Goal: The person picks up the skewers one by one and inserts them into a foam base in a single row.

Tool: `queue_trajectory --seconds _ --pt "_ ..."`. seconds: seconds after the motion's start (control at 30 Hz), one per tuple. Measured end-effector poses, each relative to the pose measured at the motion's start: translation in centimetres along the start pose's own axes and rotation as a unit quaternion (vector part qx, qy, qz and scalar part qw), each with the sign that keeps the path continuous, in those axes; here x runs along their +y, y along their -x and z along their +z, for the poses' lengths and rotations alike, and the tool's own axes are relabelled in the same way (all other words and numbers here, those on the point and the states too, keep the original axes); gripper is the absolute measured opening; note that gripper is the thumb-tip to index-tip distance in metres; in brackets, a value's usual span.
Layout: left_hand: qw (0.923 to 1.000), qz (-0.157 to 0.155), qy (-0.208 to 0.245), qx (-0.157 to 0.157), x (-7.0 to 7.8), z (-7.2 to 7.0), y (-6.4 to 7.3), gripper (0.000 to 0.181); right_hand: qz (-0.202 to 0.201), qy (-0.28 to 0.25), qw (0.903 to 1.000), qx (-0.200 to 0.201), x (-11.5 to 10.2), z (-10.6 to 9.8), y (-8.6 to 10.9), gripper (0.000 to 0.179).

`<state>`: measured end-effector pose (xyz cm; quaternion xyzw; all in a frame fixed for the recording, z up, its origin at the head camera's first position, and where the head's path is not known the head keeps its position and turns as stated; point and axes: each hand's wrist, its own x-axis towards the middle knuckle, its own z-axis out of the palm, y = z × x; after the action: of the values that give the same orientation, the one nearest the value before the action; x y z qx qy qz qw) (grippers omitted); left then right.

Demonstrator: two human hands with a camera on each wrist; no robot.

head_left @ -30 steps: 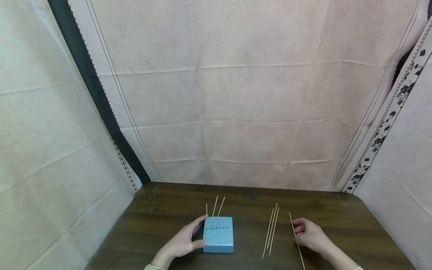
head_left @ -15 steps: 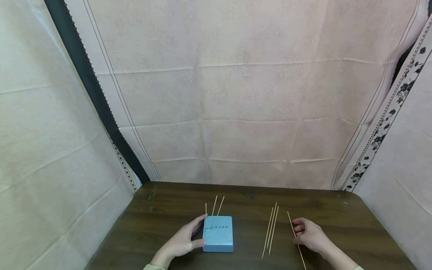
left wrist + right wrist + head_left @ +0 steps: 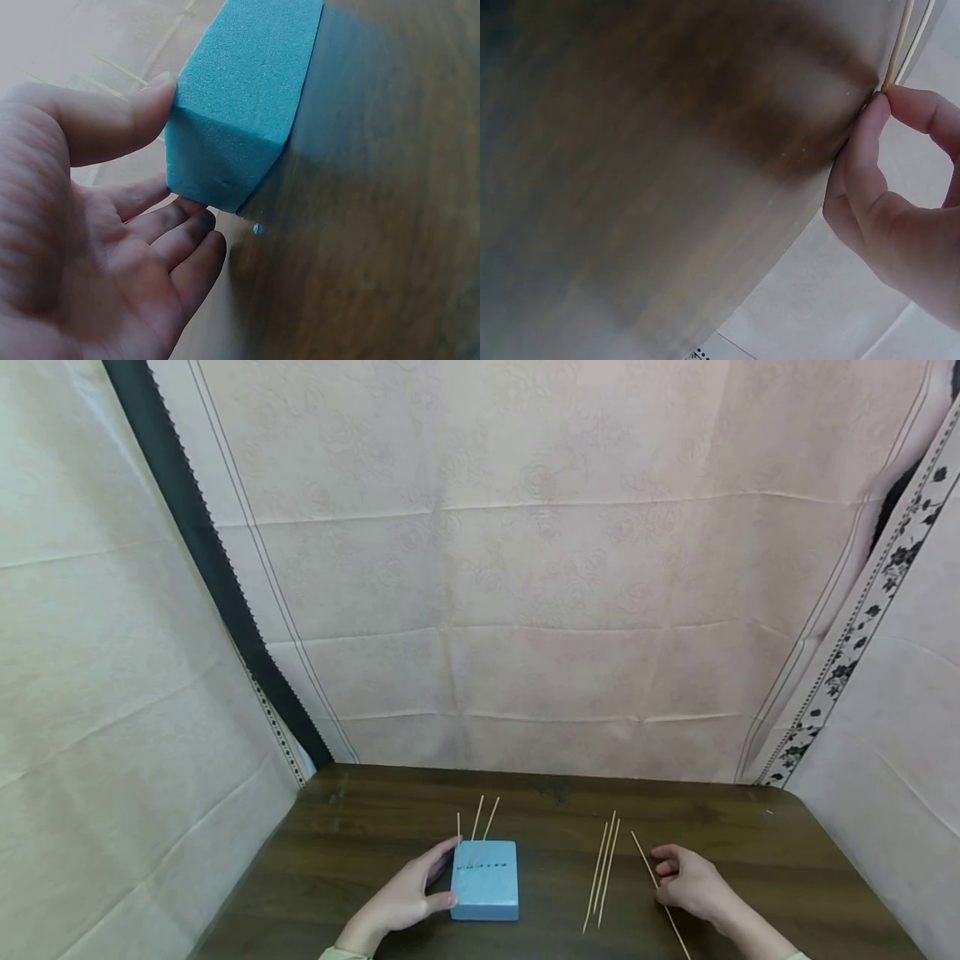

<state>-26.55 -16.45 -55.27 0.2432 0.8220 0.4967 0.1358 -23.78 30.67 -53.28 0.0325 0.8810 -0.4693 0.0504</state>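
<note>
On the left, my left hand (image 3: 405,893) holds a light blue foam block (image 3: 486,892) by its left side, thumb at the near corner and fingers around the far one. Dark marks run in a row across the block's top. Three thin wooden skewers (image 3: 477,817) stick up at its far side. My right hand (image 3: 693,885), low over the table at the right, pinches another wooden skewer (image 3: 643,857) between thumb and index finger. That skewer slants, its far end to the left. In the right wrist view, the fingertips meet on the skewer (image 3: 899,45).
Three loose skewers (image 3: 609,877) lie side by side on the dark wooden table (image 3: 360,827), between block and right hand. A small blue crumb (image 3: 257,229) lies by the block in the left wrist view. Pale cloth (image 3: 525,610) hangs behind and at both sides.
The skewer in my right hand has turned: its far end swung left and its near end right. Both hands have stayed in place, and so has the block.
</note>
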Motion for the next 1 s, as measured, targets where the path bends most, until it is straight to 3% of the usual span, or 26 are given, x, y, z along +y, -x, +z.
queue_trajectory --seconds 0.23,0.4,0.67,0.87,1.0 --pt "1.0000 0.000 0.000 -0.002 0.0 0.2 -0.1 0.083 -0.013 -0.075 0.9943 -0.075 1.2 -1.6 -0.2 0.063" --pt "1.0000 -0.001 0.001 -0.003 -0.4 0.1 -0.2 0.083 -0.025 -0.104 0.9893 -0.099 1.3 -2.4 -0.2 0.063" --pt "1.0000 -0.002 0.000 -0.002 -0.4 0.1 -0.2 0.083 -0.020 -0.192 0.9751 -0.110 0.5 -3.2 0.1 0.066" --pt "1.0000 -0.002 0.001 -0.002 -0.2 0.1 -0.1 0.083 -0.020 -0.246 0.9630 -0.109 -0.3 -3.1 0.3 0.048" --pt "1.0000 0.001 0.001 -0.002 0.1 0.1 0.0 0.083 -0.020 -0.277 0.9567 -0.087 -1.1 -2.6 0.5 0.035"
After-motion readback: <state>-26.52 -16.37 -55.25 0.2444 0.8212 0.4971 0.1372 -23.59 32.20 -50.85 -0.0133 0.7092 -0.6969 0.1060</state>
